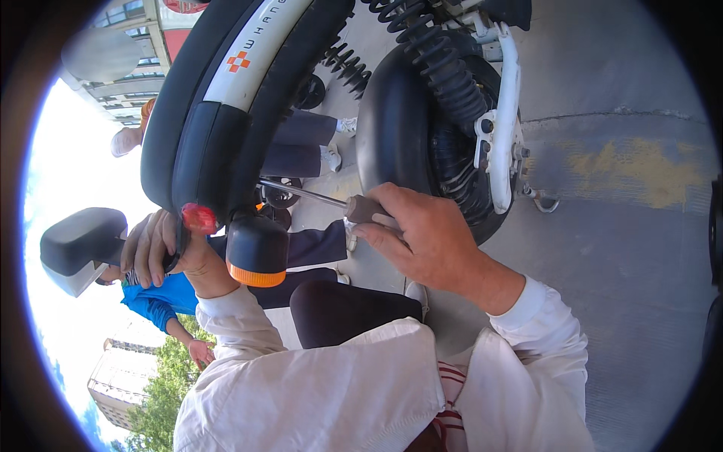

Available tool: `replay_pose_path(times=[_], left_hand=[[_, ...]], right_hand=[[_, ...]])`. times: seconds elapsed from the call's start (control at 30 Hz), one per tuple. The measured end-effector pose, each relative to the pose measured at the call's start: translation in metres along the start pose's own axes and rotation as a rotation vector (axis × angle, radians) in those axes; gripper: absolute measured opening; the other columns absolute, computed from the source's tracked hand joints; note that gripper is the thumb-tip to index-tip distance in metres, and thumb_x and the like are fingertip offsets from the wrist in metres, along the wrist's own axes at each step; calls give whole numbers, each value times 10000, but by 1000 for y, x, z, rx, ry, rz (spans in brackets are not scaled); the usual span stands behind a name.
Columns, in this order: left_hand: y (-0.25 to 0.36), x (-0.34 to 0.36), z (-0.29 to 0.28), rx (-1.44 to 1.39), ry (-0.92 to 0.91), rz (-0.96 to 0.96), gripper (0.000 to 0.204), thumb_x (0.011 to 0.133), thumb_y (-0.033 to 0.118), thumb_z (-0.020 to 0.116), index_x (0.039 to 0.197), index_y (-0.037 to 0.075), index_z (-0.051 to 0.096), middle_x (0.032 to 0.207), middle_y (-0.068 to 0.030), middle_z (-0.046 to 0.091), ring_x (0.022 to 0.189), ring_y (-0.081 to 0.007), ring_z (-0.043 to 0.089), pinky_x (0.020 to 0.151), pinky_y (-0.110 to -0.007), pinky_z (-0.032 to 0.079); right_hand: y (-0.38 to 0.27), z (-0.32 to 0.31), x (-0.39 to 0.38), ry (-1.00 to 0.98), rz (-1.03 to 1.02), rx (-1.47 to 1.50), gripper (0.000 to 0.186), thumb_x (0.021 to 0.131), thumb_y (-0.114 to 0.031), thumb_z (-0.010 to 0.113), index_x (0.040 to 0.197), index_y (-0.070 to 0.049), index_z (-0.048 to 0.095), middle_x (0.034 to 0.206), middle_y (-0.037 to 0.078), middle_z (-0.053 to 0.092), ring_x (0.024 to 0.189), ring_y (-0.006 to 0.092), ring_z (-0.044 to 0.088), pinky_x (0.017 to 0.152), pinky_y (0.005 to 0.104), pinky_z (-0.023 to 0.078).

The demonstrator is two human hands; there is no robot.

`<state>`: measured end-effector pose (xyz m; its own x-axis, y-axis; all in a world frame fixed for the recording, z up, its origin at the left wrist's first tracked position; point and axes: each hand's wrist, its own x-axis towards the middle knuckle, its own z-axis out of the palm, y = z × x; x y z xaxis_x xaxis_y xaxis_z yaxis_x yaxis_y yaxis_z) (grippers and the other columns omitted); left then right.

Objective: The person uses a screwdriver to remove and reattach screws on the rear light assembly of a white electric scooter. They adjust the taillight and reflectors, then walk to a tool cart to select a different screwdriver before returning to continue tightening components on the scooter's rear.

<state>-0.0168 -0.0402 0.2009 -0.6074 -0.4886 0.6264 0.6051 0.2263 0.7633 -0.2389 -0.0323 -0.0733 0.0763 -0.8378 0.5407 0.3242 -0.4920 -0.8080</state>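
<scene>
My right hand (425, 233) is closed round the brown handle of a screwdriver (309, 193); its metal shaft reaches left to the underside of the vehicle's curved black-and-white body piece (194, 135). Where the tip sits is hard to see. My left hand (169, 248) has its fingers curled on a black part at that piece's lower end, beside a red lens (199, 219). An orange-and-black turn signal (256, 252) hangs between my hands. A black mirror (83, 241) on a stem sticks out left of my left hand.
A black tire (395, 151), coil spring (425, 60) and white metal arm (506, 151) fill the upper right, over grey pavement (617, 264). Behind, a person in a blue top (154, 305) and others' legs (297, 151) show, with buildings and trees at left.
</scene>
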Motion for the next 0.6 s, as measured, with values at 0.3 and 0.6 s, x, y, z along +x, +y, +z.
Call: replay_pose_path(times=[0.3, 0.6], left_hand=[[28, -28, -28, 36, 71, -8, 209, 1015, 272, 534, 921, 148, 673, 609, 51, 699, 513, -68, 664, 489, -190, 319], [-3, -6, -6, 214, -92, 20, 539, 1011, 583, 434, 1061, 99, 663, 737, 3, 731, 592, -137, 695, 583, -231, 359]], right_hand=[[-10, 13, -1, -29, 45, -103, 310, 932, -309, 677, 1077, -55, 574, 855, 134, 693, 735, 303, 686, 653, 373, 513], [-23, 42, 14, 66, 256, -355, 300, 867, -302, 747, 969, -34, 661, 736, 60, 610, 631, 174, 576, 597, 315, 457]])
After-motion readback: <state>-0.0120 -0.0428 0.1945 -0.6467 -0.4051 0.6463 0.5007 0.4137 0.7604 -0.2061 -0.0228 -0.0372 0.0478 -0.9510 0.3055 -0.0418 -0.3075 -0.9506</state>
